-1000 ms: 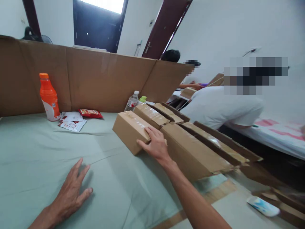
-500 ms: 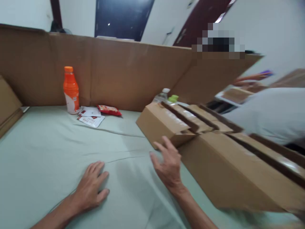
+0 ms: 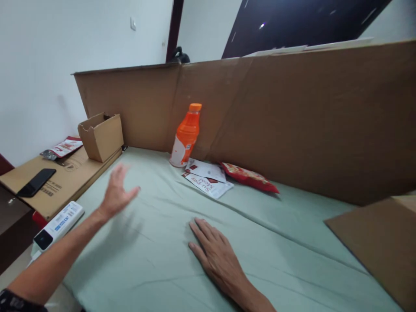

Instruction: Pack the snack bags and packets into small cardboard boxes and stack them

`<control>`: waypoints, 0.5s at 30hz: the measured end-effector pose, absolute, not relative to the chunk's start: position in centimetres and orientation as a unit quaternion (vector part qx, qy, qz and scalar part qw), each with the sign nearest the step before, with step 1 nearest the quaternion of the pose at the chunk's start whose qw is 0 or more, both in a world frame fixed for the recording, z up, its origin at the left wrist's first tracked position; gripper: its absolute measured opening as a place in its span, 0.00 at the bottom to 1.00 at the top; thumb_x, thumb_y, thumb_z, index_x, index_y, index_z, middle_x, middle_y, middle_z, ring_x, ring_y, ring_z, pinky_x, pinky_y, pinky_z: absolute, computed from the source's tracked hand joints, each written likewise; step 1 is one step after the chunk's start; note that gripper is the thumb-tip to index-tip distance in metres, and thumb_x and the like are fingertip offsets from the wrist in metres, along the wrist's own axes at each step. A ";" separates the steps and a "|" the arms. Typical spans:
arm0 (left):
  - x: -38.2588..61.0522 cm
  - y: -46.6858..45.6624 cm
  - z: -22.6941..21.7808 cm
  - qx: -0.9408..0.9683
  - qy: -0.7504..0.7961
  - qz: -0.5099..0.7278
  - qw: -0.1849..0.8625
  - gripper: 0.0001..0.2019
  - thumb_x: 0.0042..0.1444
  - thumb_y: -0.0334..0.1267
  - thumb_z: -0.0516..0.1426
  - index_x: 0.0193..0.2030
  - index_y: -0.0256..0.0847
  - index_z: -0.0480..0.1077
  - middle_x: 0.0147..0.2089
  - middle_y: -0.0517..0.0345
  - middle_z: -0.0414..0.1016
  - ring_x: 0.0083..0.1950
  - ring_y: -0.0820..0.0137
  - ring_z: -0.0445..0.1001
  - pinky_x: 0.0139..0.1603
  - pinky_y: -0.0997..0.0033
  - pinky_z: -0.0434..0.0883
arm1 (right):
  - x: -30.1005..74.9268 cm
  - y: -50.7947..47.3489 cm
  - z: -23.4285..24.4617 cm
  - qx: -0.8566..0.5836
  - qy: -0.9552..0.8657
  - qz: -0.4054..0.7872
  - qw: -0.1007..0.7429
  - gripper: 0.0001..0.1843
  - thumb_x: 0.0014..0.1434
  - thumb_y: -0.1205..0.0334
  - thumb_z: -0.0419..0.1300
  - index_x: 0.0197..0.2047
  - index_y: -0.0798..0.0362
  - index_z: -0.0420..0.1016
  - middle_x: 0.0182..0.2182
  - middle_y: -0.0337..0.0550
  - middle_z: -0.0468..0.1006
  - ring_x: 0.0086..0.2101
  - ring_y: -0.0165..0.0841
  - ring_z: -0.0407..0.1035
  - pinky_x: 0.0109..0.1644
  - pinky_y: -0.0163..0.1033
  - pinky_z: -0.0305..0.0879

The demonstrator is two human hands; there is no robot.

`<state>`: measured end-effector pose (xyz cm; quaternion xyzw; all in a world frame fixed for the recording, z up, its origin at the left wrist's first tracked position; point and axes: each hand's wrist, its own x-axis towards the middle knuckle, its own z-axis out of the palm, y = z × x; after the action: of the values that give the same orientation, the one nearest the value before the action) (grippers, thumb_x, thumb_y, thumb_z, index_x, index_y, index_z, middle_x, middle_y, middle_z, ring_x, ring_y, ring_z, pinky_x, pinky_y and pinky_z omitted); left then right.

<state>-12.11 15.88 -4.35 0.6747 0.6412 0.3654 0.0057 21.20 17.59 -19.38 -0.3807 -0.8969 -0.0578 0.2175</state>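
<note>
My left hand (image 3: 117, 193) is raised above the left part of the green cloth (image 3: 156, 242), fingers apart and a little blurred, holding nothing. Flat on the cloth near the middle rests my right hand (image 3: 216, 251), its fingers stretched out and nothing in it. Beyond both hands an orange bottle (image 3: 186, 138) with an orange cap stands by the cardboard wall (image 3: 292, 117). Beside its base lie white packets (image 3: 209, 184), one printed "Super Meal". A red packet (image 3: 249, 177) lies to their right.
At left, a small open cardboard box (image 3: 105, 136), a black phone (image 3: 37, 182) and a red-and-white pouch (image 3: 66, 147) sit on a flat carton (image 3: 73, 182). A white power bank (image 3: 60, 225) lies at the cloth's left edge. Another cardboard box (image 3: 377, 242) stands at right.
The view has swung left, bringing the phone, pouch and small box into sight. My left hand has lifted off the cloth; my right hand has left the boxes' side and now lies on the cloth.
</note>
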 end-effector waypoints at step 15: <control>-31.7 30.0 -1.2 0.447 0.690 0.570 -0.008 0.26 0.66 0.42 0.62 0.68 0.43 0.64 0.74 0.46 0.58 0.71 0.47 0.61 0.69 0.34 0.62 | 22.4 18.1 -20.0 -0.357 -0.896 -0.119 0.237 0.26 0.71 0.53 0.50 0.67 0.52 0.71 0.64 0.51 0.73 0.59 0.44 0.72 0.58 0.48 0.70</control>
<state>-31.66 30.04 -1.23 0.4467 0.6895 0.5700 -0.0077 22.40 18.07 -20.04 -0.3566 -0.8958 -0.1188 0.2373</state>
